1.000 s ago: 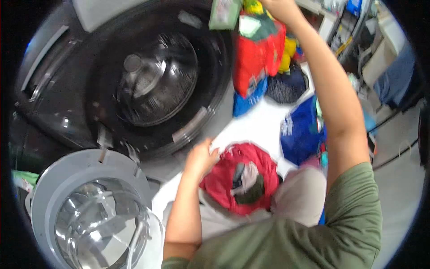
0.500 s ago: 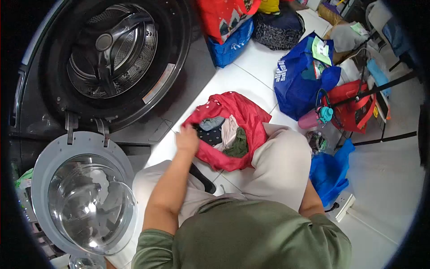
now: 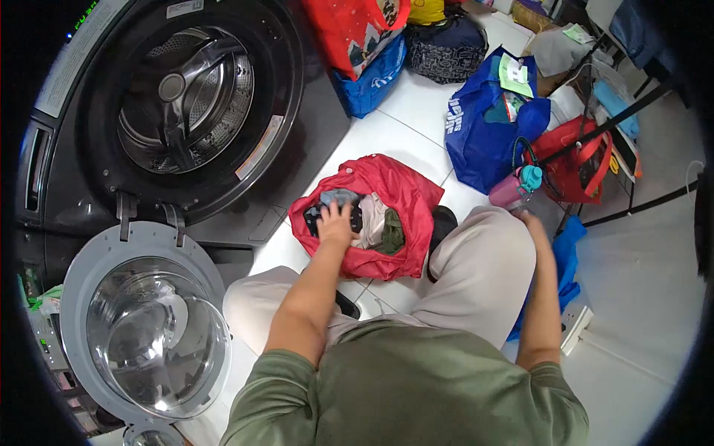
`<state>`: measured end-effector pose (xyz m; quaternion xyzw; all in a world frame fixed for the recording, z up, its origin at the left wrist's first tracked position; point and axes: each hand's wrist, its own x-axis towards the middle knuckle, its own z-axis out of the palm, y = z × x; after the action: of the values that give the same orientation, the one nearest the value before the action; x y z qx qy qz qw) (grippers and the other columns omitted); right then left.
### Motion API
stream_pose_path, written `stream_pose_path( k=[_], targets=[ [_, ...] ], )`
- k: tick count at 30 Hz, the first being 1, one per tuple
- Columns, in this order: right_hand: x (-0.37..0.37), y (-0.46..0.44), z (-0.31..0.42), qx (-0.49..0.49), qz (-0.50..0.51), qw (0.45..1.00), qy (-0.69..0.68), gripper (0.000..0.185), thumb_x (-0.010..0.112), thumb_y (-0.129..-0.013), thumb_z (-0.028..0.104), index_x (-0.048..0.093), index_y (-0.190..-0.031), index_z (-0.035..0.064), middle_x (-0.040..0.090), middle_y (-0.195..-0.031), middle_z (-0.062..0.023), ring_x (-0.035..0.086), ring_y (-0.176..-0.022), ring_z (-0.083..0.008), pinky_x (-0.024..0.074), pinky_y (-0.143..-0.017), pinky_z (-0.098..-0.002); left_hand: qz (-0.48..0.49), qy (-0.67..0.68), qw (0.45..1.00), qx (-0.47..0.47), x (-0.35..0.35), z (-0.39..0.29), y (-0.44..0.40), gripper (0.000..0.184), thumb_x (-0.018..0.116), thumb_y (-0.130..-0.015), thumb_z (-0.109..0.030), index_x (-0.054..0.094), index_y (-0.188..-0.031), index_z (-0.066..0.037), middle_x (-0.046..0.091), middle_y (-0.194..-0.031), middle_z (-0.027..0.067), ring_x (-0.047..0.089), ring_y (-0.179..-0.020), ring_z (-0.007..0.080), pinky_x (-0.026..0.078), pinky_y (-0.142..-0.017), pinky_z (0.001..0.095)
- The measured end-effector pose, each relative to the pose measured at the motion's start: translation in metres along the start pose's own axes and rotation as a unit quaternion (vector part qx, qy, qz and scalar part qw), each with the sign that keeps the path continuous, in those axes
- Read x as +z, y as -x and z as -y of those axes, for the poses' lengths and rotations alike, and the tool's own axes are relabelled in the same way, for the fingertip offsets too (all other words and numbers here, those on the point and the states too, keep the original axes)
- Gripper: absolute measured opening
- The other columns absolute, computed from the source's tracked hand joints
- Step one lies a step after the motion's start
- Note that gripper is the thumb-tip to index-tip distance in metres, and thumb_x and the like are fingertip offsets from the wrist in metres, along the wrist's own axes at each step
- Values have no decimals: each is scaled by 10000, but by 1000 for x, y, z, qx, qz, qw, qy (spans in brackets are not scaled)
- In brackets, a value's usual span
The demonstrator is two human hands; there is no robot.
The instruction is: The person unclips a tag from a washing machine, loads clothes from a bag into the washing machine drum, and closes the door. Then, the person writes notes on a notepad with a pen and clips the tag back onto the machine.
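A red bag [image 3: 405, 182] lies open on the floor between my legs, with folded cloths inside: grey, dark patterned, pale pink and olive green [image 3: 392, 232]. My left hand [image 3: 336, 226] is over the dark patterned cloth at the bag's left side, its fingers spread and touching the cloths. My right hand [image 3: 526, 217] is beside my raised right knee, near a pink bottle with a teal lid [image 3: 509, 189]; its fingers are mostly hidden behind the knee.
A front-loading washing machine stands at the left, its drum [image 3: 186, 100] visible and its round door [image 3: 78, 297] swung open. Blue bags [image 3: 476, 152], a red handbag [image 3: 559, 160], a dark patterned bag [image 3: 446, 56] and a metal rack stand beyond.
My left hand has moved from the red bag's left rim onto the cloths inside. My right hand, first raised to the upper bags, then hidden, now shows beside my right knee.
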<state>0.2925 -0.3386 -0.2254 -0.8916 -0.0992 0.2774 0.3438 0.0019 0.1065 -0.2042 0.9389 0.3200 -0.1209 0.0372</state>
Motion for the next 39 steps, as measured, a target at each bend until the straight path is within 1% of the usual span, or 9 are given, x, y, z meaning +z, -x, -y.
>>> stream_pose_path(
  k=[8,12,19,24,29,31,34,36,39],
  targets=[
    [-31,96,314,-318,-17,946,-63,393,730,-846,240,650,-1147,0,681,-1060,-122,639,-970,-179,506,-830,-316,-2,443,894,68,-135,63,-28,73,677,-849,-114,617,-849,-73,552,-703,-23,537,-658,107,443,-596,288],
    [93,75,373,-522,119,840,84,937,834,-676,456,406,-1430,101,396,-1427,-246,555,-1129,-425,458,-980,-410,-91,721,646,231,-276,57,49,65,639,-910,-125,599,-912,-74,541,-751,-35,502,-685,71,418,-665,217],
    [186,115,491,-409,215,859,-222,314,683,-817,200,682,-1020,-39,708,-935,-194,666,-892,-225,514,-776,-348,-226,701,639,223,-240,103,53,850,795,-791,-292,287,-1455,-136,345,-1405,125,363,-1331,333,339,-1083,408],
    [161,105,521,-561,99,821,14,617,820,-714,426,640,-1058,-53,685,-974,-210,662,-864,-259,519,-766,-350,-129,846,514,49,-221,106,55,148,627,-945,-188,620,-849,-75,602,-787,-39,536,-682,52,442,-620,220],
    [260,125,516,-326,483,812,20,692,827,-689,381,558,-1226,38,626,-820,-38,575,-594,-98,456,-456,-264,-260,617,742,-31,-225,143,44,247,667,-905,-252,633,-900,-7,630,-783,26,563,-715,155,445,-710,267],
    [295,83,568,-505,257,810,153,391,746,-754,233,642,-1071,30,646,-803,-53,575,-597,-157,475,-491,-346,-551,440,705,-69,-198,167,21,339,676,-882,-256,610,-1038,37,635,-972,167,599,-887,284,468,-846,338],
    [292,25,678,-467,286,777,-309,347,733,-780,56,614,-1096,-20,697,-953,-116,670,-833,-192,548,-793,-347,-603,435,654,-139,-225,191,46,529,656,-897,-220,442,-1338,-22,455,-1266,169,508,-1091,275,446,-913,370],
    [274,-1,707,-606,-44,782,-143,367,747,-806,174,629,-1096,-17,697,-1013,-162,672,-905,-233,542,-807,-343,-569,470,652,-173,-221,202,47,479,646,-892,-190,476,-1315,-43,461,-1258,177,534,-1073,262,467,-909,366],
    [272,9,645,-693,74,693,182,289,703,-801,239,673,-1006,38,664,-986,-138,649,-902,-298,526,-762,-398,-500,514,677,-166,-209,208,38,362,641,-880,-159,570,-1221,-60,472,-1233,166,573,-1005,243,490,-874,348]
  ],
)
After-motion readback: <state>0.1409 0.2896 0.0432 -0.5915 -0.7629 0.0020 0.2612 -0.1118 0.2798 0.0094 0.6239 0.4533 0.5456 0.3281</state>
